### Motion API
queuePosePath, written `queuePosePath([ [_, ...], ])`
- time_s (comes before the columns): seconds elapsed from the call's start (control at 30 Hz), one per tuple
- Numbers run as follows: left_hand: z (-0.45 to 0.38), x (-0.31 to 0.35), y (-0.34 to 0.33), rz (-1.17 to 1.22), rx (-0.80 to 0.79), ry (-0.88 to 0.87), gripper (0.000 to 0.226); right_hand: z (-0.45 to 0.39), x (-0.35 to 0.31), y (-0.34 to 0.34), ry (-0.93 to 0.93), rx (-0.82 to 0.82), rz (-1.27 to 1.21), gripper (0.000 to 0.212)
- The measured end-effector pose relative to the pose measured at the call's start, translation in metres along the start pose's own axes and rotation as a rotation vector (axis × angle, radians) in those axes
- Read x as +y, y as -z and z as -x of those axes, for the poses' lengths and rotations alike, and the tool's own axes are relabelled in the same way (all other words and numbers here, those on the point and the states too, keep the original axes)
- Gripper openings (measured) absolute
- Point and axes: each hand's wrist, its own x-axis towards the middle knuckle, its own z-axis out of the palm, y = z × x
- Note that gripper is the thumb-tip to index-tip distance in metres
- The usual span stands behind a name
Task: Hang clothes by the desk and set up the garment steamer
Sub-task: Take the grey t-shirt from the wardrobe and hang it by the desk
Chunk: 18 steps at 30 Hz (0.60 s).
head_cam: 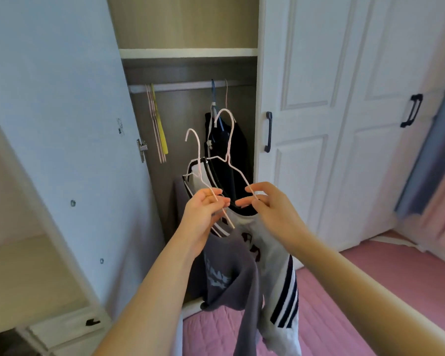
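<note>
In front of the open wardrobe (190,52), the left hand (203,214) grips a white wire hanger (197,160) carrying a grey shirt (226,273). The right hand (265,204) pinches a second hanger (229,140) bearing a striped white top (280,291). A dark garment (231,150) hangs on the rail (185,86) behind.

- Two arms reach in from the bottom edge of the view, both bare from the wrist to as far up as the picture shows.
- No sleeve, cuff or glove covers either forearm.
- The left hand (203,214) wears no ring, watch or band that can be seen.
- The right hand (267,204) is likewise bare at fingers and wrist.
- The fingernails look short and unpainted.
</note>
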Motion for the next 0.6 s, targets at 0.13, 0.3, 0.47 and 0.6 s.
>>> queuePosePath([
  [0.13,0.057,0.002,-0.008,-0.041,-0.064,-0.046,0.026,0.057,-0.013,0.005,0.015,0.012,0.026,0.024],
  [0.3,0.118,0.009,-0.013,-0.073,-0.097,-0.073,0.025,0.114,-0.026,0.014,0.006,0.041,0.051,0.024],
  [0.47,0.178,0.013,-0.012,-0.108,-0.114,-0.090,0.024,0.166,-0.035,0.018,-0.011,0.048,0.074,0.023],
  [0.6,0.224,0.013,-0.011,-0.213,-0.125,-0.105,0.023,0.207,-0.038,0.017,-0.033,0.006,0.089,0.022],
])
